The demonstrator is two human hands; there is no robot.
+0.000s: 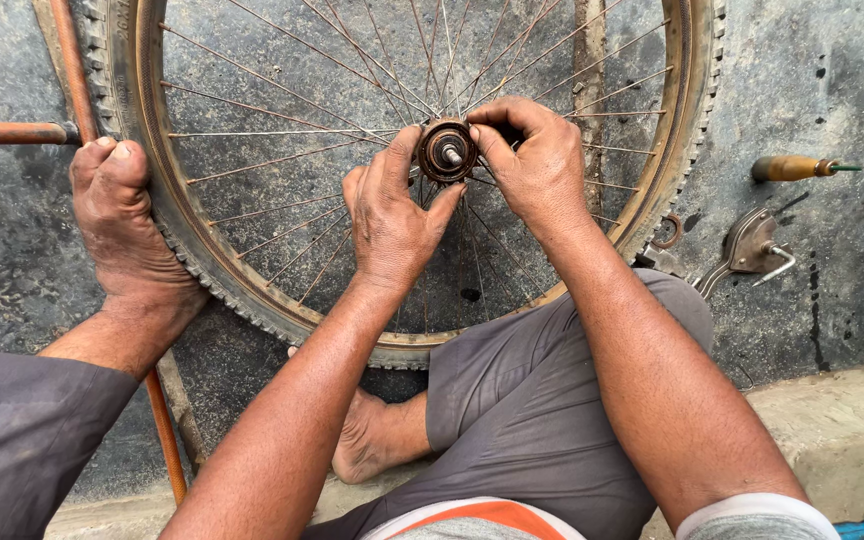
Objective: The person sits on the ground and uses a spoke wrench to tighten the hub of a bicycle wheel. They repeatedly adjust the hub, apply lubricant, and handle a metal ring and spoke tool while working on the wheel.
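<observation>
The bicycle wheel (252, 290) lay flat on the floor (832, 80), its rusty hub (446, 150) and axle pointing up at the camera. The left hand (389, 220) pinched the hub's near side; the right hand (532, 160) curled over its far side, fingertips hidden. The wheel's top was cut off.

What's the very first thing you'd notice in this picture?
A big bicycle wheel with thin spokes fills the top middle, lying on the dark ground. Both hands meet at its rusty hub: the left hand just below it, the right hand beside it. On the left, a bare foot presses on the tyre, and a wooden-handled tool lies far right.
</observation>
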